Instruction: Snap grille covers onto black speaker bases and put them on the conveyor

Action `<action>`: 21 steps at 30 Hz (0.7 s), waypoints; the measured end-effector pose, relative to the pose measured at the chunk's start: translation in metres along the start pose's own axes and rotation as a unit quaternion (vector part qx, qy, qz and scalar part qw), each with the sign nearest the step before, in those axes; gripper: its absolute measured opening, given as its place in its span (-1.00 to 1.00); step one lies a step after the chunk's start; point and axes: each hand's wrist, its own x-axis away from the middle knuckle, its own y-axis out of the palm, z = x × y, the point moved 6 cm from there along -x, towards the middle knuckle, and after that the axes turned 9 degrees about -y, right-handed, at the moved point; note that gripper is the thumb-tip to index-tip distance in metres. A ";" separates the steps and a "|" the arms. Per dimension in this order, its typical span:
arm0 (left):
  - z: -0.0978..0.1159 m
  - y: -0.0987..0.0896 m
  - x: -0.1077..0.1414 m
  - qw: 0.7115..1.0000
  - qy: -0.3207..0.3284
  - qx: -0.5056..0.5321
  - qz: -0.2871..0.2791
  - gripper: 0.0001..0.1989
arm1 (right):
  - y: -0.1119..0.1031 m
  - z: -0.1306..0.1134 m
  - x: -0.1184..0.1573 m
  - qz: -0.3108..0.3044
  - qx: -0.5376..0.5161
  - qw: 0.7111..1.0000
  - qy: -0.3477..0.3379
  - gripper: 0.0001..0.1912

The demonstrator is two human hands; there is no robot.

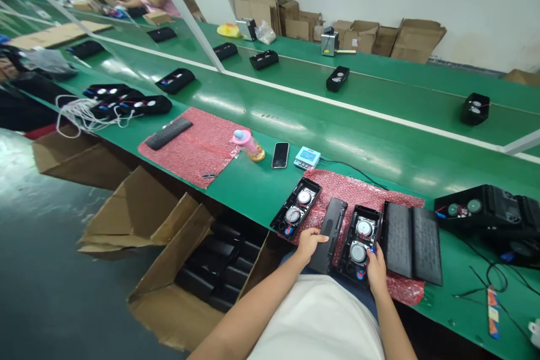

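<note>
Two open speaker boxes lie on red bubble wrap point(396, 197) at the near edge of the green table point(253, 191). Over the right one point(363, 230), the right hand point(377, 267) has its fingers curled at the side, pinching something blue I can't make out. Thumb on top, the left hand point(311, 244) grips the near end of a black cover point(331, 230), which sits between that box and the left one point(296, 206). Two black panels point(412, 239) lie side by side just right of the boxes. Beyond the wrap's far left corner stands a small meter point(307, 157), with a phone point(280, 155) and a pink-topped bottle point(248, 145) farther left. An open carton point(202, 270) holding black pieces is below the table's near edge.
</note>
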 end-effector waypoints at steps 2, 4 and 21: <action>0.000 0.001 -0.001 1.000 -0.003 -0.011 -0.004 -0.78 | -0.002 0.005 -0.003 -0.007 0.021 1.000 0.002 -0.24; 0.001 0.001 -0.002 1.000 0.000 -0.021 -0.004 -0.77 | -0.006 0.007 -0.006 -0.011 0.042 0.999 -0.001 -0.27; 0.061 0.015 0.014 0.943 0.222 -0.234 0.087 -0.86 | -0.002 -0.010 -0.018 -0.009 0.061 0.998 -0.024 -0.15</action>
